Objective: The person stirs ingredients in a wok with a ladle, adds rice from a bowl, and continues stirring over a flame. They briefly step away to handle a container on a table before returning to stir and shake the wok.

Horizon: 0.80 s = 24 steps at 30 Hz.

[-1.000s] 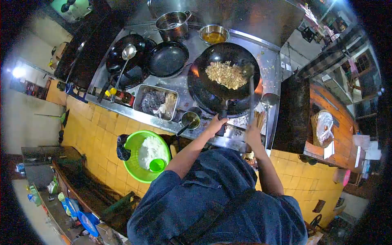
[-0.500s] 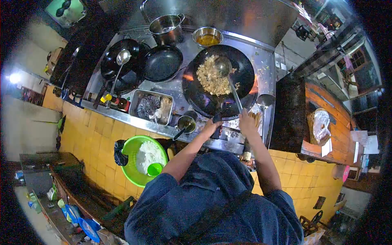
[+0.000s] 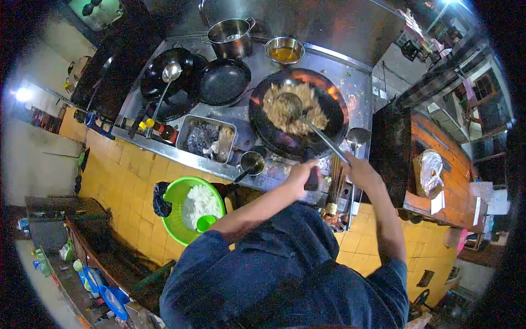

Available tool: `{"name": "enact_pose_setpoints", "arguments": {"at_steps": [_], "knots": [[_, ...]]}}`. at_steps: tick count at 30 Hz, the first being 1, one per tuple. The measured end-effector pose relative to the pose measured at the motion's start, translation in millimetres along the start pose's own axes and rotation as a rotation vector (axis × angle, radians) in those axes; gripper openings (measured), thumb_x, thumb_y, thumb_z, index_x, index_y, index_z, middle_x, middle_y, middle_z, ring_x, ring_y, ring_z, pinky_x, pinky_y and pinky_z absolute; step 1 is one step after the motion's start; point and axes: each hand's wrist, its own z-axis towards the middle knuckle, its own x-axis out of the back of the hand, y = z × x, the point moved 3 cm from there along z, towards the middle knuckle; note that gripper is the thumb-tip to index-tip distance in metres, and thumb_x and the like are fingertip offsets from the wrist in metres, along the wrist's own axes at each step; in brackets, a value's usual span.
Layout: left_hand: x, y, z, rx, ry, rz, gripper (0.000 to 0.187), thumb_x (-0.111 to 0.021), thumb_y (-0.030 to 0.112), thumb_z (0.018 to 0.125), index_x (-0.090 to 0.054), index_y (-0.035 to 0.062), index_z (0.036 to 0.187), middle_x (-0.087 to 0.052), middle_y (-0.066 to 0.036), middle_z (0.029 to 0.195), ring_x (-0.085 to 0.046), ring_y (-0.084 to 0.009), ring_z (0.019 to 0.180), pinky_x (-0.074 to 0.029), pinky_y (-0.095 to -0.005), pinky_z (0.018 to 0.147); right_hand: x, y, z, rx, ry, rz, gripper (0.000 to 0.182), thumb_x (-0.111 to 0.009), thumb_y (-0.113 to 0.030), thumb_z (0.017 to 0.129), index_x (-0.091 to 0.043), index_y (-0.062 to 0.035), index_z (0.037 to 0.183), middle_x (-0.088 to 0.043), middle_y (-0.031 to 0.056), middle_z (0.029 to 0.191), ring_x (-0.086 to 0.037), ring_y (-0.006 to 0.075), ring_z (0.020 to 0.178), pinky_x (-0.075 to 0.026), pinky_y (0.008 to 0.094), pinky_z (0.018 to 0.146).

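My left hand (image 3: 300, 180) is closed around the handle (image 3: 314, 177) of a black wok (image 3: 335, 122) on the steel stove. Brown fried rice (image 3: 313, 116) lies in the wok, slightly smeared by motion. In my right hand (image 3: 362, 172) is the long handle of a metal ladle (image 3: 327, 140), fingers wrapped round its end. The ladle's bowl rests in the rice, left of the wok's middle. Orange flame shows along the wok's far and right rim. A bamboo wok brush (image 3: 337, 183) stands between my hands, near the stove's front edge.
Left on the stove are a frying pan (image 3: 224, 82), a steel pot (image 3: 229, 39), a metal tray (image 3: 188, 131) and a small saucepan (image 3: 252, 163). A bowl of yellow liquid (image 3: 285, 51) sits behind the wok. A green basket (image 3: 174, 220) of white rice stands below, front left.
The wok has tilted and shifted slightly right. The ladle's bowl has moved left and nearer through the rice, which has spread. My right hand has moved right and nearer to me.
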Motion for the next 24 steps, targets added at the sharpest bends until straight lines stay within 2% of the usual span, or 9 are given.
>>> {"name": "enact_pose_setpoints", "arguments": {"at_steps": [3,6,10,12,16,20,21,22,24], "knots": [[-55,29,-76,0.251,-0.149,-0.045,0.017,-0.052,0.018,0.082,-0.048,0.0042,0.074,-0.051,-0.007,0.059,-0.051,-0.0162,0.049,-0.046,-0.0284,0.048,46,-21,-44,-0.162,-0.042,-0.305,0.042,-0.049,-0.023,0.082,-0.040,-0.0163,0.122,-0.058,0.0209,0.069,-0.059,0.0366,0.069,-0.047,0.0453,0.062],[-7,39,-32,0.379,-0.202,-0.100,0.019,-0.051,0.020,0.083,-0.047,0.0055,0.072,-0.051,-0.006,0.059,-0.051,-0.0152,0.049,-0.045,-0.0272,0.048,34,-9,-66,0.003,0.025,-0.401,0.045,-0.053,-0.019,0.078,-0.041,-0.0177,0.121,-0.057,0.0190,0.066,-0.058,0.0355,0.064,-0.047,0.0442,0.058],[23,-3,-35,0.093,0.187,0.366,0.019,-0.049,0.020,0.084,-0.051,0.0047,0.072,-0.053,-0.005,0.062,-0.052,-0.0138,0.052,-0.043,-0.0260,0.048,37,-20,-77,0.101,0.111,-0.347,0.049,-0.052,-0.013,0.075,-0.042,-0.0168,0.122,-0.057,0.0173,0.063,-0.057,0.0340,0.059,-0.047,0.0426,0.053],[-9,-20,-89,0.219,-0.077,0.345,0.022,-0.049,0.021,0.083,-0.052,0.0051,0.069,-0.053,-0.006,0.061,-0.052,-0.0158,0.049,-0.044,-0.0283,0.047,29,-27,-75,-0.026,0.111,-0.440,0.046,-0.048,-0.009,0.076,-0.043,-0.0149,0.122,-0.057,0.0179,0.064,-0.057,0.0335,0.057,-0.047,0.0414,0.051],[-6,11,-61,0.266,-0.016,0.330,0.022,-0.050,0.022,0.083,-0.052,0.0059,0.068,-0.053,-0.006,0.056,-0.051,-0.0153,0.047,-0.043,-0.0283,0.046,11,-26,-78,-0.040,0.109,-0.316,0.048,-0.045,-0.006,0.076,-0.043,-0.0162,0.123,-0.057,0.0164,0.063,-0.058,0.0315,0.057,-0.048,0.0399,0.052],[31,13,-31,-0.029,-0.071,0.537,0.022,-0.051,0.022,0.082,-0.052,0.0050,0.068,-0.053,-0.006,0.056,-0.051,-0.0161,0.048,-0.043,-0.0286,0.048,-22,14,-71,-0.048,0.299,-0.398,0.047,-0.047,-0.007,0.078,-0.042,-0.0148,0.123,-0.056,0.0187,0.064,-0.058,0.0343,0.059,-0.048,0.0417,0.053],[18,1,-57,-0.099,-0.144,0.661,0.023,-0.052,0.022,0.082,-0.052,0.0039,0.068,-0.054,-0.006,0.056,-0.052,-0.0167,0.049,-0.043,-0.0289,0.049,-5,15,-62,-0.179,0.177,-0.291,0.043,-0.048,-0.011,0.080,-0.043,-0.0127,0.123,-0.058,0.0225,0.074,-0.059,0.0326,0.063,-0.048,0.0397,0.056],[6,-9,-85,0.203,-0.105,0.509,0.023,-0.052,0.021,0.082,-0.051,0.0034,0.068,-0.054,-0.007,0.056,-0.053,-0.0171,0.050,-0.043,-0.0290,0.049,3,28,-59,-0.178,0.186,-0.293,0.043,-0.048,-0.011,0.080,-0.043,-0.0127,0.123,-0.058,0.0225,0.074,-0.059,0.0326,0.063,-0.048,0.0397,0.056],[-6,-13,-110,0.301,0.022,0.347,0.022,-0.052,0.021,0.082,-0.052,0.0029,0.068,-0.054,-0.008,0.056,-0.054,-0.0183,0.050,-0.045,-0.0302,0.050,13,58,-56,0.035,0.162,0.145,0.035,-0.045,-0.019,0.083,-0.051,-0.0063,0.115,-0.059,0.0188,0.093,-0.055,0.0324,0.093,-0.045,0.0371,0.079]]}}
